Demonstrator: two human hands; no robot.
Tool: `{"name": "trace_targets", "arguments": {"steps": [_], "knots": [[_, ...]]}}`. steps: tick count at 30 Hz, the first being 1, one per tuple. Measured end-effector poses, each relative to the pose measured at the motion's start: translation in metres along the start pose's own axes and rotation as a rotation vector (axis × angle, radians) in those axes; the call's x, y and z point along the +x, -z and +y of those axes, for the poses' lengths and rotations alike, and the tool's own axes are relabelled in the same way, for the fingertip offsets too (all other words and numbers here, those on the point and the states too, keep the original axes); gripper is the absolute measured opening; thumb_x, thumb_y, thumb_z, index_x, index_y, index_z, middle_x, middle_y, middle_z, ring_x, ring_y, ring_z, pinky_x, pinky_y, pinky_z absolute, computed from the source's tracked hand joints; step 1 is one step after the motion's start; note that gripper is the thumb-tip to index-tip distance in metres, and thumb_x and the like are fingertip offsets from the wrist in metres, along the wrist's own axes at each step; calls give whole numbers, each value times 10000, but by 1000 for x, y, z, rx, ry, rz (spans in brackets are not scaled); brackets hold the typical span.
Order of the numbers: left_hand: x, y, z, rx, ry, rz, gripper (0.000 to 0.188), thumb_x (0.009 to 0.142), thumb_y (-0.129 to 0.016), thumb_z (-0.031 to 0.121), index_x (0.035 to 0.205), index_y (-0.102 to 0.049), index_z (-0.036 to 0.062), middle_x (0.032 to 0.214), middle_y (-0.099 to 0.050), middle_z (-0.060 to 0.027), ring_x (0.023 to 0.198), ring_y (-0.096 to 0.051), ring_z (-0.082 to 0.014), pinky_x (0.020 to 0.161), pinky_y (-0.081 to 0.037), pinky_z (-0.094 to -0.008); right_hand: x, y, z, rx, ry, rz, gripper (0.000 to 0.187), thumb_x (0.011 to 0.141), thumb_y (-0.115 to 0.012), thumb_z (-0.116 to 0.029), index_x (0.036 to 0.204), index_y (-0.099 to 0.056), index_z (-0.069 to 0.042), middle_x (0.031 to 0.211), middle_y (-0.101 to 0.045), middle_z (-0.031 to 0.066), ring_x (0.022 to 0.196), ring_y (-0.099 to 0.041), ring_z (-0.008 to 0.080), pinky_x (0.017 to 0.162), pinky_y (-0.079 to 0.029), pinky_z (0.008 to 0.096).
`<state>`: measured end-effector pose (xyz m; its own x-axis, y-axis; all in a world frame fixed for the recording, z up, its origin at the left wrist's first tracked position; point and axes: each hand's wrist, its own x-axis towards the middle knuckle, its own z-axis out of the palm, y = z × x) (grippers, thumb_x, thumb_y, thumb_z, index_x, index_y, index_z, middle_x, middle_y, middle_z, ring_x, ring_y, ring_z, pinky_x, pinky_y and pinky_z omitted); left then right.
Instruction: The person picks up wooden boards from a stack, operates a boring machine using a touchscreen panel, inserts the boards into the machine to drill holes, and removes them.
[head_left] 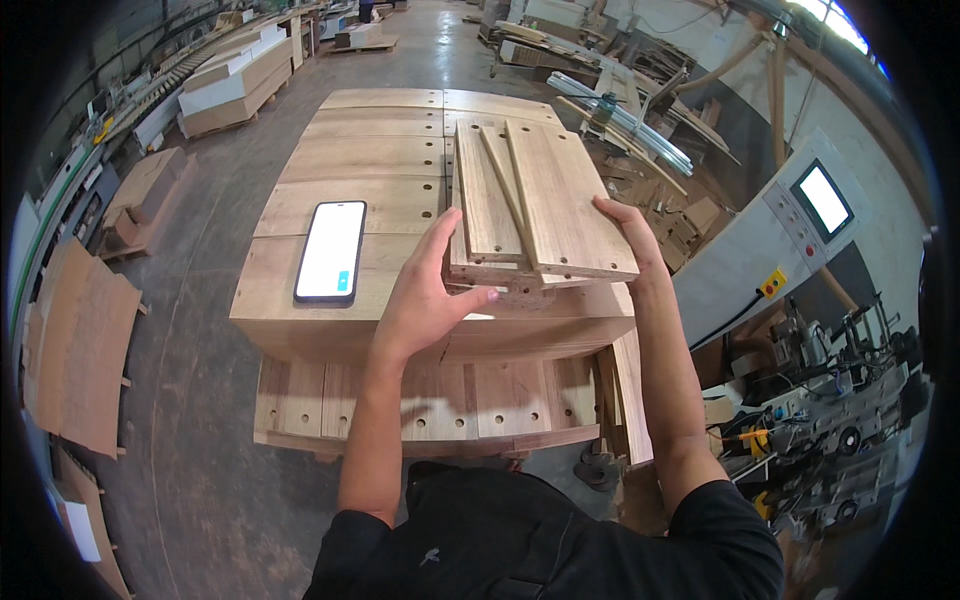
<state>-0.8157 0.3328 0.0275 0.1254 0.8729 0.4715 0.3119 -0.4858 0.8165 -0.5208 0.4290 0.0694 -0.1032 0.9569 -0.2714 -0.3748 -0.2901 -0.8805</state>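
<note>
A small pile of drilled wooden boards lies on a larger stack of wooden panels [350,160]. Its top board [570,200] is turned slightly against the board beneath [485,205], leaving a narrow wedge between their edges. My left hand [425,285] grips the pile's near left corner, fingers along the side and thumb across the front end. On the opposite side, my right hand [632,240] is closed on the top board's right edge; its fingertips curl over the top, and the rest is partly hidden. Left of the pile, a phone [331,250] with a bright screen lies flat.
Below the near edge of the stack sits a lower row of drilled panels [440,400]. At right stand a control cabinet [760,230] with a lit screen and machinery [840,430]. Board piles [85,340] line the left; metal bars [630,125] lie at the far right.
</note>
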Motion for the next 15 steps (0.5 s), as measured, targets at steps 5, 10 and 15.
{"name": "trace_targets", "arguments": {"steps": [5,10,15], "knots": [[-1,2,-5,-61,27,19,826,762,-806,140,1453,-384,-21,1450,-467,-244,1361,-448,-326,1127,-359,-385,0,4,-2,5,48,21,425,886,-633,-205,1196,-577,81,1080,-663,192,861,-689,259,778,-579,380],[2,2,-6,-180,80,13,684,830,-731,106,1424,-427,-40,1446,-470,-262,1371,-443,-347,1130,-357,-385,4,1,-1,44,58,-5,448,904,-614,-192,1237,-535,96,1130,-643,211,898,-690,267,798,-582,396],[2,2,-18,-97,-13,45,616,849,-707,96,1400,-470,-42,1465,-455,-256,1374,-444,-339,1125,-360,-388,4,-4,0,86,81,-5,433,930,-573,-187,1250,-519,100,1141,-638,221,916,-690,285,816,-584,403]]}}
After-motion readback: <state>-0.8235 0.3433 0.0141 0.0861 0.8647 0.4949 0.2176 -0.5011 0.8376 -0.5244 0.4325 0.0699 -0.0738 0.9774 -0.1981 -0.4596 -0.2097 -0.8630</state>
